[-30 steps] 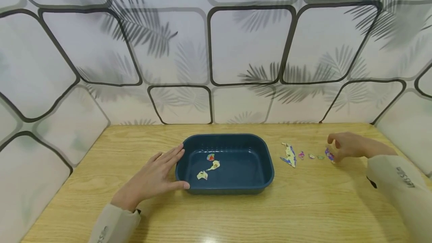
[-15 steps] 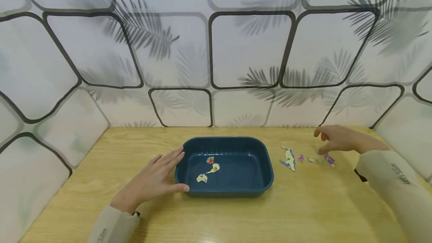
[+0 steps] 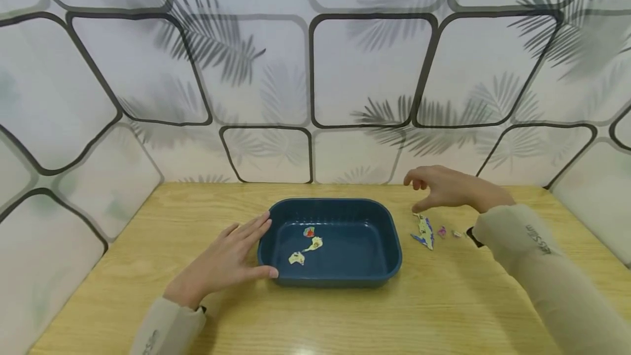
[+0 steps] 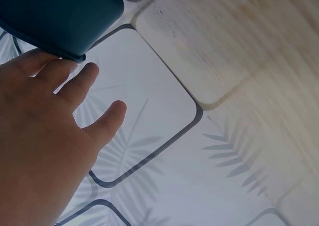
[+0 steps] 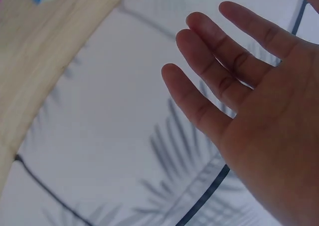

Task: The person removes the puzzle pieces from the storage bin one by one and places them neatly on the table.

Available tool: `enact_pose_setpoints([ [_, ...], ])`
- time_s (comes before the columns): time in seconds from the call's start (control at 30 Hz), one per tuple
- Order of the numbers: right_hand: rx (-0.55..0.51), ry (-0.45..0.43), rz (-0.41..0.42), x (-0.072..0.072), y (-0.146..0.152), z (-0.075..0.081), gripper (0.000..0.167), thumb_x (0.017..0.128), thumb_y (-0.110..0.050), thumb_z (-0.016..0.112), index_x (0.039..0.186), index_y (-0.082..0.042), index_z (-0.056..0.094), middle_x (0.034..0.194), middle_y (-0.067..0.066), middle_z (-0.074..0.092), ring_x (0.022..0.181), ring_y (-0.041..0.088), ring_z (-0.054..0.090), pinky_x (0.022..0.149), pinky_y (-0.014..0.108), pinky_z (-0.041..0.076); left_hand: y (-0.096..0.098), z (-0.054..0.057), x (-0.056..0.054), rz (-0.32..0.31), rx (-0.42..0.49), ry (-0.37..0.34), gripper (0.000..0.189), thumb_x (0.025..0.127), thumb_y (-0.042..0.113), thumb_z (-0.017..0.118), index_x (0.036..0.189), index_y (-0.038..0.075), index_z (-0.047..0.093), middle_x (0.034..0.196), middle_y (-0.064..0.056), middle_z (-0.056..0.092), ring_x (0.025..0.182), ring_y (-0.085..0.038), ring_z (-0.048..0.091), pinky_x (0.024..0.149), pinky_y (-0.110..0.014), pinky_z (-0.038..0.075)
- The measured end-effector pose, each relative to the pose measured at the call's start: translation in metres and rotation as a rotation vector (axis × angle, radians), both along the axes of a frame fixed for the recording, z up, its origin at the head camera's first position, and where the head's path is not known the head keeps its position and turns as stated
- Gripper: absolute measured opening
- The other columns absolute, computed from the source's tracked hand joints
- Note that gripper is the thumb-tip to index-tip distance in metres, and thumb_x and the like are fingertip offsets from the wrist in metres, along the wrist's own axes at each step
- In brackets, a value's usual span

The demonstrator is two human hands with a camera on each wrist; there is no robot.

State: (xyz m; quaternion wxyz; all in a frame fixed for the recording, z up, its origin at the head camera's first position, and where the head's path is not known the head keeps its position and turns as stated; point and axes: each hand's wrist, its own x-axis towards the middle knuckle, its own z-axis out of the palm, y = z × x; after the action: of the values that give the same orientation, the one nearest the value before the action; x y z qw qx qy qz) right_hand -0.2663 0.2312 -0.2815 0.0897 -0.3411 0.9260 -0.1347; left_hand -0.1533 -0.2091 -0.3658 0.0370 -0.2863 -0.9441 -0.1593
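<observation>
A dark blue rectangular basin (image 3: 340, 280) stands mid-table. My left hand (image 3: 224, 261) rests against its left rim, fingers straight and thumb at the front corner; in the left wrist view, fingertips touch the rim. Three small flat pieces lie inside: a red one (image 3: 309, 232) and two cream ones, the nearer (image 3: 297, 258) jagged. Above the table, right of the basin, hovers my right hand (image 3: 446, 188) with fingers loosely bent. The right wrist view shows nothing in that hand (image 5: 279, 101). Below its thumb lies a cream-and-blue irregular piece (image 3: 425, 232).
To the right of that piece lie a small pink piece (image 3: 442, 231) and a tiny pale one (image 3: 457, 234). My right sleeve (image 3: 532, 251) covers the spot farther right. A patterned panel (image 3: 365, 70) rises behind the wooden table (image 3: 345, 322).
The right hand has moved left from above the purple piece at the far right to above the cream-and-blue piece. The left hand and basin have stayed in place.
</observation>
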Motion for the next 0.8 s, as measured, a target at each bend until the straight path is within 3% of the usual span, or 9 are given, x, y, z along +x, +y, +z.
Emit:
enact_pose_setpoints([
  [0.5, 0.009, -0.033, 0.093, -0.006, -0.075, 0.009, 0.047, 0.088, -0.023, 0.081, 0.125, -0.001, 0.061, 0.108, 0.009, 0.062, 0.101, 0.031, 0.06, 0.087, 0.052, 0.05, 0.001, 0.001, -0.002, -0.003, -0.015, -0.016, 0.103, 0.09, 0.074, 0.056, 0.153, -0.006, 0.039, 0.163, -0.017, 0.03, 0.145, -0.039, 0.036, 0.109, -0.068, 0.03],
  [0.8, 0.016, -0.061, 0.126, -0.008, -0.11, 0.003, 0.047, 0.089, -0.02, 0.079, 0.129, -0.001, 0.061, 0.111, 0.013, 0.063, 0.105, 0.033, 0.06, 0.088, 0.05, 0.051, -0.001, 0.0, -0.002, -0.001, -0.015, -0.012, 0.104, 0.089, 0.075, 0.055, 0.152, -0.006, 0.039, 0.162, -0.018, 0.031, 0.144, -0.04, 0.037, 0.109, -0.068, 0.03],
])
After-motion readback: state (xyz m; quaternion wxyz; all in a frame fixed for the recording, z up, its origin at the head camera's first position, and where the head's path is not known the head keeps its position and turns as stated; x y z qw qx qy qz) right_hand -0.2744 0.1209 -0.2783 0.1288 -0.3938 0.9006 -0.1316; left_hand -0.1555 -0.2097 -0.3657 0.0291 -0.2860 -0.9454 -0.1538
